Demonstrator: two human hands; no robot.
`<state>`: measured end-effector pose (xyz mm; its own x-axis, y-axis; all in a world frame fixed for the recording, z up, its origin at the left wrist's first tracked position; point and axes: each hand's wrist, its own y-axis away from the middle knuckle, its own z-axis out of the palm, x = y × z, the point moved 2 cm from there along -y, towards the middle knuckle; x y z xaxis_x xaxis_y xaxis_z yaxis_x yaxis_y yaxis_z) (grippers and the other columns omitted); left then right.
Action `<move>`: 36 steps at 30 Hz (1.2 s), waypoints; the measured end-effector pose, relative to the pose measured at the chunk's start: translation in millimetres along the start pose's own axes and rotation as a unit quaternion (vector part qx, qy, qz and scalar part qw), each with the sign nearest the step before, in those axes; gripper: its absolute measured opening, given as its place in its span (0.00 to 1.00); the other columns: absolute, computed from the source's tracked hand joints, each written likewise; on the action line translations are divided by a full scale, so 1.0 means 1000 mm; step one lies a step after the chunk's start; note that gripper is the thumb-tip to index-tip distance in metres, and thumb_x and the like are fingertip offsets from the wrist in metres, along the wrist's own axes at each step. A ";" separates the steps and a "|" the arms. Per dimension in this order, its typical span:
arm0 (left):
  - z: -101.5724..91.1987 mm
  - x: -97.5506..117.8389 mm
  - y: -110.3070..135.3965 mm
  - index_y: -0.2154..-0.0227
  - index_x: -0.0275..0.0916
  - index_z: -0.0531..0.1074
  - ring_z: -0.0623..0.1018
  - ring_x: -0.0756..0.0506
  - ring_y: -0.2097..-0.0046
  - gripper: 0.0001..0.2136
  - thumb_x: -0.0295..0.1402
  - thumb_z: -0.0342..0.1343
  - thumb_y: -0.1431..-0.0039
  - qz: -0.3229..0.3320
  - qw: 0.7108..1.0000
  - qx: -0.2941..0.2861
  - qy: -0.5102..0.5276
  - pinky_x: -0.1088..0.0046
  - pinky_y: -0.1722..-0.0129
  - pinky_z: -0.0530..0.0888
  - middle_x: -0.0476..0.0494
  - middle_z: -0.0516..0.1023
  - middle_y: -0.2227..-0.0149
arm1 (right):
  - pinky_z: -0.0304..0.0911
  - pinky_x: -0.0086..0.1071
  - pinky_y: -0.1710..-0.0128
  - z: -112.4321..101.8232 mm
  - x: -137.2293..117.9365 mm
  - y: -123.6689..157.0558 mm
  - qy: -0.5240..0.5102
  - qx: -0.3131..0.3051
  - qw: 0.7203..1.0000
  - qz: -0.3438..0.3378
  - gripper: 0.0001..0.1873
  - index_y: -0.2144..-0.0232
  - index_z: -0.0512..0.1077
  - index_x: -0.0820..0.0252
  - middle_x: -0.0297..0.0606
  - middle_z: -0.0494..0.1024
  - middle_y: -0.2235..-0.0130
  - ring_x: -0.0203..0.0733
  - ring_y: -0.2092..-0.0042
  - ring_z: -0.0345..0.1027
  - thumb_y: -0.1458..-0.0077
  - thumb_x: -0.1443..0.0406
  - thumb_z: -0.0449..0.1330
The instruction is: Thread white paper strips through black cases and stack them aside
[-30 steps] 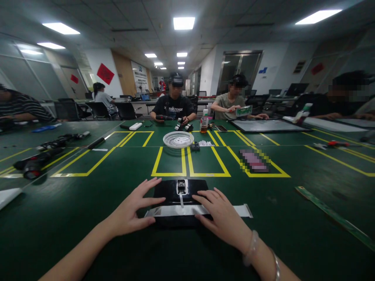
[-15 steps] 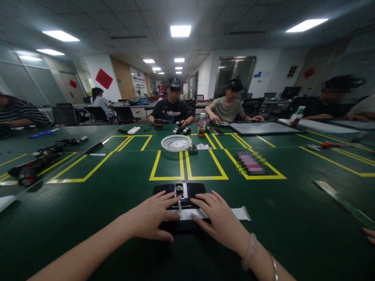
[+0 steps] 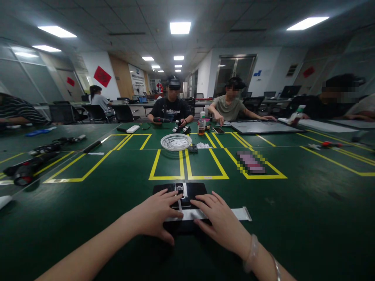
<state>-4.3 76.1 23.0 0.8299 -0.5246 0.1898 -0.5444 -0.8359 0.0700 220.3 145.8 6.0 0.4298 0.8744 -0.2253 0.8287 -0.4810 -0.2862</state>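
A black plastic casing (image 3: pixel 195 192) lies on the green table right in front of me, with a small square metallic part in a slot (image 3: pixel 179 189) near its far edge. Across its near side runs a flat white ribbon cable (image 3: pixel 239 214), its connector end sticking out to the right. A narrow pale strip crosses toward this cable. My left hand (image 3: pixel 154 214) rests on the casing's left side, fingers spread, the index fingertip by the slot and another fingertip on the cable. On the right side, my right hand (image 3: pixel 218 219) lies with fingers apart over the casing and cable.
Beyond the yellow tape outlines stand a white round basket (image 3: pixel 175 142) and a bottle (image 3: pixel 201 125). A blurred-out phone-like item (image 3: pixel 251 162) lies to the right. Black tools (image 3: pixel 25 171) sit at left. Co-workers sit across, one beside a large flat panel (image 3: pixel 263 127).
My left thumb has shifted slightly down and the index fingertip a little right. At the right edge, a long green strip and someone's fingers have left view. A co-worker's arm reaches farther along the panel.
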 end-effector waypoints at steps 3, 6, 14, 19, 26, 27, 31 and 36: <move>0.006 -0.003 0.003 0.41 0.52 0.67 0.52 0.28 0.32 0.37 0.55 0.66 0.54 -0.006 1.000 -0.007 0.009 0.40 0.37 0.52 0.36 0.50 0.32 | 0.49 0.55 0.36 0.000 0.000 0.000 -0.002 -0.006 1.000 0.001 0.25 0.41 0.65 0.49 0.40 0.70 0.43 0.49 0.41 0.63 0.41 0.61 0.60; 0.008 -0.007 0.005 0.41 0.52 0.68 0.52 0.29 0.32 0.36 0.55 0.66 0.53 -0.006 1.000 -0.003 0.020 0.42 0.36 0.52 0.37 0.50 0.31 | 0.49 0.55 0.36 0.002 -0.001 0.000 -0.005 -0.009 1.000 -0.001 0.26 0.41 0.64 0.49 0.40 0.70 0.42 0.49 0.41 0.62 0.41 0.61 0.60; 0.004 -0.007 0.002 0.40 0.49 0.66 0.55 0.30 0.33 0.36 0.59 0.60 0.49 -0.013 1.000 0.002 0.016 0.42 0.36 0.50 0.38 0.54 0.32 | 0.48 0.54 0.36 0.002 -0.002 -0.001 -0.004 -0.020 1.000 0.001 0.26 0.41 0.64 0.49 0.39 0.70 0.42 0.48 0.41 0.62 0.41 0.61 0.60; -0.007 -0.009 0.001 0.42 0.47 0.69 0.67 0.37 0.39 0.23 0.49 0.56 0.38 -0.047 0.996 0.065 0.024 0.56 0.39 0.64 0.44 0.66 0.37 | 0.49 0.54 0.36 0.002 -0.001 -0.001 -0.001 -0.013 1.000 -0.001 0.26 0.41 0.64 0.49 0.39 0.70 0.43 0.48 0.42 0.63 0.41 0.61 0.60; -0.010 -0.018 -0.026 0.49 0.42 0.74 0.75 0.39 0.48 0.16 0.41 0.56 0.37 -0.084 0.993 0.081 -0.010 0.64 0.50 0.72 0.42 0.73 0.46 | 0.49 0.55 0.36 0.002 -0.002 0.000 -0.006 -0.013 1.000 -0.005 0.26 0.41 0.64 0.49 0.39 0.71 0.44 0.49 0.42 0.63 0.41 0.62 0.60; -0.008 -0.018 -0.030 0.51 0.41 0.75 0.75 0.39 0.50 0.16 0.42 0.59 0.38 -0.084 0.993 0.082 -0.030 0.64 0.52 0.73 0.41 0.73 0.48 | 0.49 0.55 0.36 0.001 -0.003 0.000 -0.005 -0.015 1.000 -0.004 0.25 0.41 0.64 0.49 0.39 0.71 0.44 0.49 0.42 0.63 0.41 0.62 0.60; -0.002 -0.022 -0.040 0.59 0.40 0.76 0.72 0.34 0.49 0.18 0.48 0.65 0.47 -0.088 0.986 0.107 -0.088 0.56 0.50 0.71 0.37 0.70 0.50 | 0.48 0.55 0.36 0.000 -0.002 -0.001 -0.004 -0.014 1.000 -0.002 0.25 0.41 0.65 0.49 0.40 0.71 0.43 0.49 0.42 0.63 0.41 0.62 0.60; 0.006 -0.035 -0.038 0.58 0.38 0.71 0.64 0.34 0.38 0.17 0.44 0.65 0.44 -0.026 0.993 0.098 -0.056 0.56 0.41 0.65 0.35 0.62 0.38 | 0.49 0.56 0.36 0.000 -0.003 0.000 -0.011 -0.011 1.000 -0.004 0.25 0.42 0.65 0.48 0.39 0.71 0.44 0.49 0.42 0.63 0.41 0.63 0.60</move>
<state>-11.9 125.4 8.0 0.8708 -0.4851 0.0796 -0.4752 -0.8722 -0.1164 218.9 143.2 6.4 0.4155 0.8764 -0.2436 0.8400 -0.4724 -0.2669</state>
